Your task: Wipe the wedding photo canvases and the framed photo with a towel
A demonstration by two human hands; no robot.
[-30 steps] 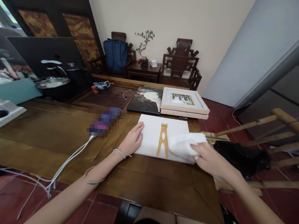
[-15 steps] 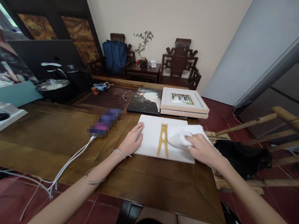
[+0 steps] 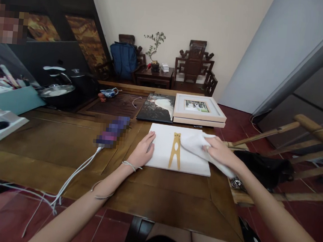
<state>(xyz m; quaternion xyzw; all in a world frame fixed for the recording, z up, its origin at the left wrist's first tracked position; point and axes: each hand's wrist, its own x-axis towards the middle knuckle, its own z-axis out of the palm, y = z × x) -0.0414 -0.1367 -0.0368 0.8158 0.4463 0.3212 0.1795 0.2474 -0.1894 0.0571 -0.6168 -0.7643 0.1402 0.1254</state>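
A white flat board [image 3: 161, 147] lies on the wooden table near its front right corner. On it is a flat gold cat-shaped piece [image 3: 175, 148] with two long legs and an oval opening in its middle. My left hand [image 3: 143, 149] rests at the board's left edge, fingers stretched out flat and the thumb apart. My right hand [image 3: 218, 151] is closed on a white cloth [image 3: 195, 143], which lies over the board's right side beside the gold piece. Part of the cloth hangs past the board's right edge, below the hand.
Behind the board are a dark photo panel [image 3: 157, 107] and stacked pale picture frames [image 3: 200, 117]. A phone [image 3: 112, 131] with white cables [image 3: 81, 166] lies to the left. Farther left stand a pot [image 3: 58, 93] and a teal box [image 3: 16, 99]. A wooden rack [image 3: 313, 126] stands right of the table.
My right hand has moved slightly up and right, and the bunched cloth is now spread flatter, trailing past the board's right edge. My left hand stays put. A person shows more at far left.
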